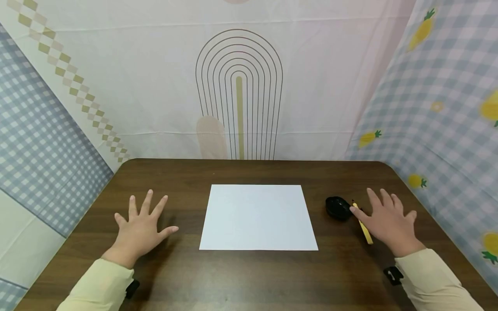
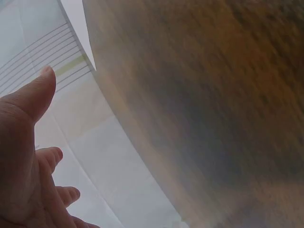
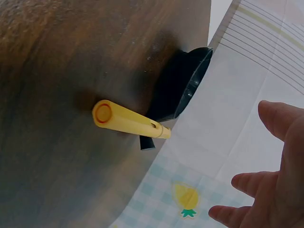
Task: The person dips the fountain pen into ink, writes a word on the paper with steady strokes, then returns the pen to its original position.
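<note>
A white sheet of paper (image 1: 258, 218) lies flat on the brown wooden table (image 1: 256, 276), between the two hands. My left hand (image 1: 140, 231) is held with fingers spread to the left of the paper, nothing in it. To the right, my right hand (image 1: 391, 220) has its fingers spread too and holds nothing. Nearest to it is a yellow pen-like stick (image 1: 365, 231) with a dark tip; the thumb overlaps it in the head view. Beside that stick stands a small black dish (image 1: 337, 208). In the right wrist view, the yellow stick (image 3: 128, 118) points its blunt end toward the camera.
A white cloth (image 1: 155, 86) with printed arches hangs behind the table's far edge. Blue checked cloth (image 1: 439, 129) with yellow fruit prints hangs at the right, and more checked cloth (image 1: 43, 129) at the left. Both wrists wear black straps (image 1: 393, 275) at pale sleeves.
</note>
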Demonstrator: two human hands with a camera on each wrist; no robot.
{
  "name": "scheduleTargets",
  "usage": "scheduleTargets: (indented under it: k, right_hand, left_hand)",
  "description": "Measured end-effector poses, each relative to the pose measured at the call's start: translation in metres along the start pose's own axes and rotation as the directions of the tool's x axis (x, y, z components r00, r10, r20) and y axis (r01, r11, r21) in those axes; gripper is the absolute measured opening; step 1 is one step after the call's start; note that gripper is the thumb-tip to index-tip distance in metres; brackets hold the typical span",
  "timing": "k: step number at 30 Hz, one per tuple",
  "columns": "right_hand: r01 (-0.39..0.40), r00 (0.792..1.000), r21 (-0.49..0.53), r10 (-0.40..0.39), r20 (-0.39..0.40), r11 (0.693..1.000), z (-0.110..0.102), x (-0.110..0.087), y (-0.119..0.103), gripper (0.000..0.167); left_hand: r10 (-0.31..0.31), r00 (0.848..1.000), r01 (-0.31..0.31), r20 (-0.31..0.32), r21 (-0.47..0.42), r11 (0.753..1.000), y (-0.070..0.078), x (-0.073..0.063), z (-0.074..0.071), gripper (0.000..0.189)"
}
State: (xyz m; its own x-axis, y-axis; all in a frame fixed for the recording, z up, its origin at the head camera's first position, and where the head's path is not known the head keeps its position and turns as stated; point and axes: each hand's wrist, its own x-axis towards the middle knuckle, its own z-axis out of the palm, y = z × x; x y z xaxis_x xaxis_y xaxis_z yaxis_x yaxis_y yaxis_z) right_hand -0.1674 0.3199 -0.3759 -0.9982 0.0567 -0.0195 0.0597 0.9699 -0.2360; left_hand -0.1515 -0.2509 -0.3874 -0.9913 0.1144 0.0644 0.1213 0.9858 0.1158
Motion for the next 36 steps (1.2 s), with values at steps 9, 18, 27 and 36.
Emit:
scheduleTargets:
  k: [9, 18, 27, 36]
  right_hand:
    - [-0.025, 0.998, 0.005, 0.025, 0.058, 1.000, 0.004, 0.000, 0.004, 0.100]
    - [-0.046, 0.994, 0.012, 0.044, 0.102, 0.999, 0.010, 0.001, 0.010, 0.102]
    - [-0.057, 0.989, 0.024, 0.053, 0.138, 0.998, 0.013, 0.002, 0.013, 0.106]
    - [-0.057, 0.984, 0.047, 0.048, 0.174, 0.997, 0.010, 0.006, 0.014, 0.104]
  left_hand:
    - [0.042, 0.999, -0.042, 0.000, -0.011, 0.999, 0.005, 0.004, 0.004, 0.089]
    - [0.071, 0.997, -0.070, 0.017, -0.045, 0.997, 0.009, 0.006, 0.007, 0.087]
    - [0.125, 0.992, -0.124, 0.015, -0.036, 0.992, 0.015, 0.009, 0.011, 0.086]
    - [0.168, 0.985, -0.164, 0.038, -0.100, 0.981, 0.022, 0.011, 0.020, 0.086]
